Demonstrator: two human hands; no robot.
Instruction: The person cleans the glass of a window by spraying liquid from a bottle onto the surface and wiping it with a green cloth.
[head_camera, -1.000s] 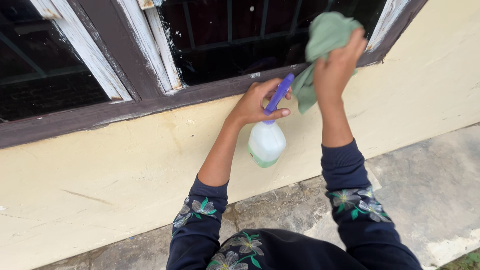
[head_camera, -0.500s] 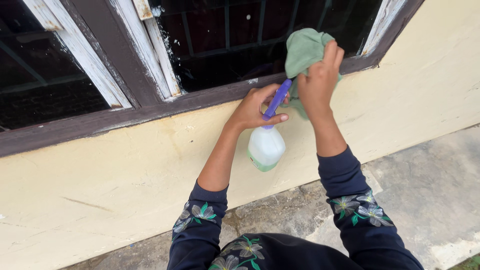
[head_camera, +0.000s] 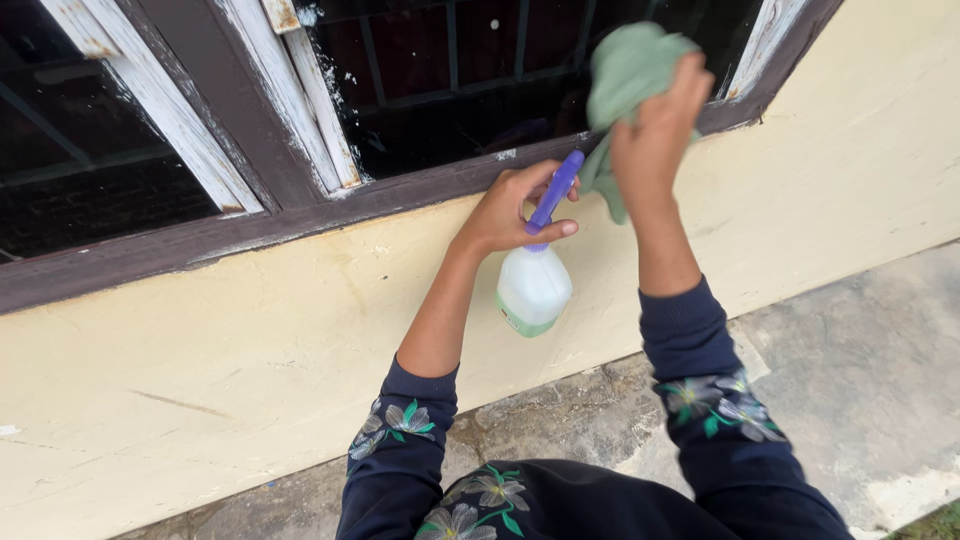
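My left hand (head_camera: 508, 210) grips a white spray bottle (head_camera: 533, 285) by its purple trigger head (head_camera: 556, 188), holding it against the cream wall just under the window sill. My right hand (head_camera: 655, 130) is closed on a crumpled green cloth (head_camera: 625, 70) and presses it on the dark window pane (head_camera: 450, 90) near the pane's lower right corner. The bottle hangs downward, apart from the cloth. Both arms wear dark sleeves with flower embroidery.
A dark brown window frame (head_camera: 260, 225) with peeling white bars (head_camera: 300, 95) runs across the top. The cream wall (head_camera: 200, 350) falls to a grey concrete floor (head_camera: 850, 350). A second pane (head_camera: 80, 160) lies to the left.
My right hand with the cloth slid down-left on the glass, then back up and to the right. The left hand and bottle stayed nearly still.
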